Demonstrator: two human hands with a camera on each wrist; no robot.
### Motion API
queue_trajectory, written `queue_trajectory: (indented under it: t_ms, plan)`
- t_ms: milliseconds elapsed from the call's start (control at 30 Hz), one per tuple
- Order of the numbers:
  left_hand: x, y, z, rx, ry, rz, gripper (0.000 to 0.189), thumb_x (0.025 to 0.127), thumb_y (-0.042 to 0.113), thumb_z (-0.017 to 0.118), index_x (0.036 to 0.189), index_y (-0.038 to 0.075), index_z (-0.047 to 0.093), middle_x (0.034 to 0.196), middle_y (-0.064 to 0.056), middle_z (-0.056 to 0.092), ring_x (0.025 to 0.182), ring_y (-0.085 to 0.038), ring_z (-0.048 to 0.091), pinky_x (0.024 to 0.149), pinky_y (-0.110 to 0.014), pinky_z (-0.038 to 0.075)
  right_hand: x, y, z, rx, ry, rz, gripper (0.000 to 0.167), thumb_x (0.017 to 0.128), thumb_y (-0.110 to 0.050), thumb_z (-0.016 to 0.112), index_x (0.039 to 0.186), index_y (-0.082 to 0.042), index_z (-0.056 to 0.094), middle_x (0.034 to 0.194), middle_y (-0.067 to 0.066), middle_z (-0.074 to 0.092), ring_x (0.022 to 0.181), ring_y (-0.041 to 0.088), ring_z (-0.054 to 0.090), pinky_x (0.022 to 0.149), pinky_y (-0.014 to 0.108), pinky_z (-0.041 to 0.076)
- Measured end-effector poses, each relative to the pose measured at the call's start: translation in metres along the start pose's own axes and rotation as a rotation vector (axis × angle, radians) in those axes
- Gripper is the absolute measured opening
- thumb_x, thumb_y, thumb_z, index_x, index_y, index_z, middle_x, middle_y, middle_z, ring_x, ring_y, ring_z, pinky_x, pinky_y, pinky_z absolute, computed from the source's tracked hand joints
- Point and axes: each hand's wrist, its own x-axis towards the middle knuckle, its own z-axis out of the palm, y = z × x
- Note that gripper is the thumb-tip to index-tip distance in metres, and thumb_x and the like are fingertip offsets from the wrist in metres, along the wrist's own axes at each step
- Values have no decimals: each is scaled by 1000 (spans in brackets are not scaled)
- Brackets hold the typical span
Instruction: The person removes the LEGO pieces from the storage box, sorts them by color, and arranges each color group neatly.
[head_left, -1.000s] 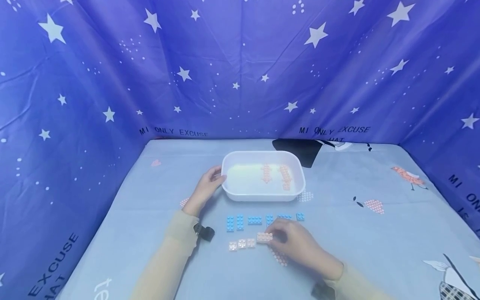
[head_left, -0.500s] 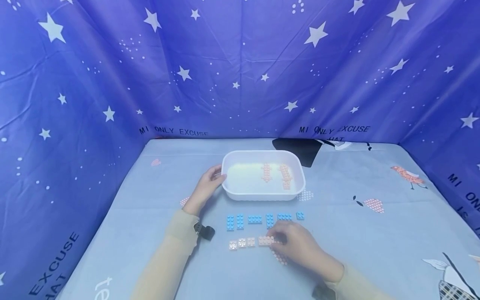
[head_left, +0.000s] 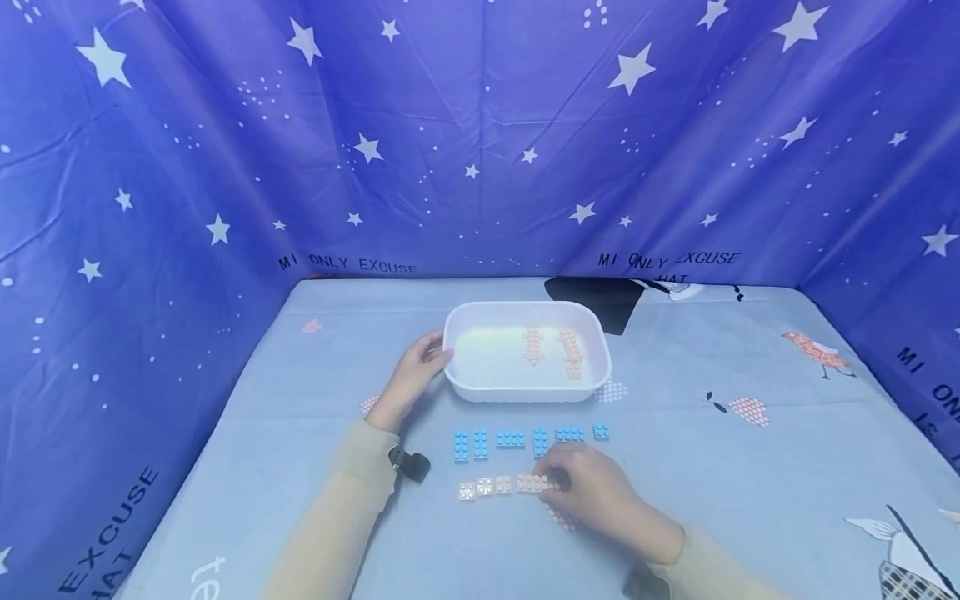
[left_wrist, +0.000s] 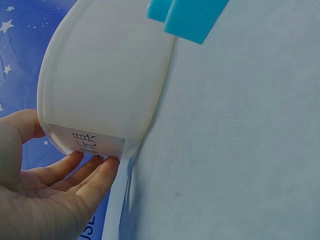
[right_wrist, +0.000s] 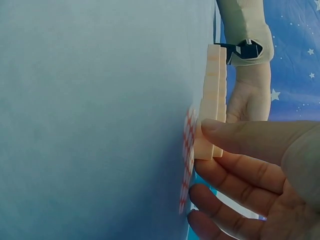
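Observation:
My left hand [head_left: 414, 375] holds the left end of a white plastic box [head_left: 517, 394]. In the left wrist view its thumb is at the rim and its fingers [left_wrist: 102, 180] press the labelled end wall. My right hand [head_left: 600, 492] pinches a peach building brick [head_left: 531, 483] between thumb and fingers, low over the cloth. It is at the right end of a row of smaller peach bricks [head_left: 485, 487]. In the right wrist view my thumb lies across the brick's side [right_wrist: 204, 145], partly covering it.
A row of several blue bricks [head_left: 511, 439] lies between the peach row and the box. Peach bricks [head_left: 573, 350] lie inside the box at its right. A patterned cloth [head_left: 300, 467] covers the table, and a blue star-printed curtain [head_left: 480, 125] hangs around it.
My right hand has brought the peach brick slightly toward me and to the right, in line with the row, and now keeps still. My left hand stays on the box.

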Motion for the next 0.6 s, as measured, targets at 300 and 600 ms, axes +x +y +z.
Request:
queue_trajectory:
  t_ms: [300, 600]
  plan:
    - [-1, 0, 0, 16, 2, -2, 54, 96, 25, 59, 144, 9, 42, 148, -15, 45, 136, -34, 44, 114, -49, 35, -1, 2, 0, 12, -11, 1, 25, 69, -14, 83, 91, -20, 73, 97, -6, 71, 98, 19, 65, 89, 42, 56]
    - [-1, -1, -1, 22, -2, -2, 54, 96, 26, 59, 145, 10, 42, 148, -16, 45, 135, -36, 44, 114, -50, 36, -2, 4, 1, 27, -2, 19, 26, 68, -18, 84, 92, -21, 74, 99, -6, 71, 99, 18, 65, 90, 42, 56]
